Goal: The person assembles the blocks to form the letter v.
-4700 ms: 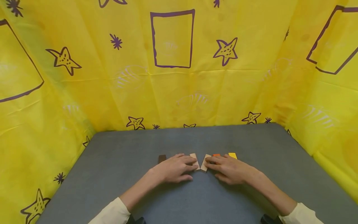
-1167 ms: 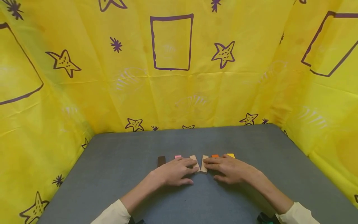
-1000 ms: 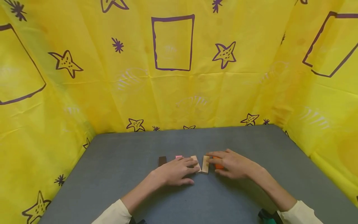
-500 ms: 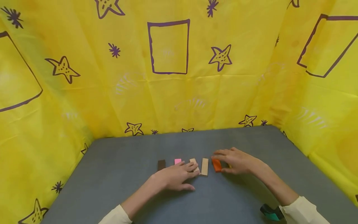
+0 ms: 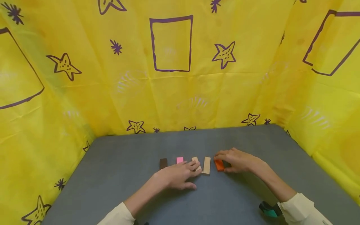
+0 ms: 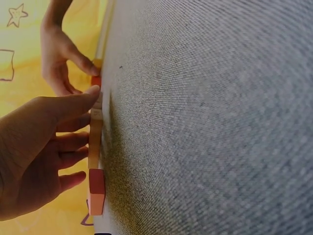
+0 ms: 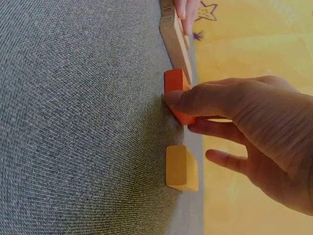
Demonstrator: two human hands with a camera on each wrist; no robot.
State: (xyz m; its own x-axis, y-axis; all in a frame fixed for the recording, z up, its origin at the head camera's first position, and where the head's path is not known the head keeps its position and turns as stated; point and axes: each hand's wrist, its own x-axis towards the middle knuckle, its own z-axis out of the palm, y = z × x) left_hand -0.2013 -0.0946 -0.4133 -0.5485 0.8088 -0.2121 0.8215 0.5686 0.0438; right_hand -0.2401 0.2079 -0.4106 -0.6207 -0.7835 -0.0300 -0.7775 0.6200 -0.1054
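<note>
Small rectangular wooden blocks lie in a row on the grey table. With thumb and fingers, my right hand (image 5: 239, 160) pinches the orange block (image 5: 219, 166) on the right side of the row; the right wrist view shows the thumb against its near end. My left hand (image 5: 178, 177) has its fingers extended over the left plain wooden block (image 5: 195, 160), fingertips on or just above it. Beside that stands the right plain wooden block (image 5: 207, 165), untouched. A pink block (image 5: 180, 160) and a dark brown block (image 5: 163, 163) are partly covered by the left hand.
A yellow block (image 7: 177, 166) lies below the right hand in the right wrist view; that hand hides it in the head view. Yellow patterned cloth (image 5: 171, 103) surrounds the grey table (image 5: 202, 206) at the back and sides.
My right hand has left the right plain block, moved right and taken hold of the orange block. That plain block now stands straighter, apart at its near end. The left hand stays almost still.
</note>
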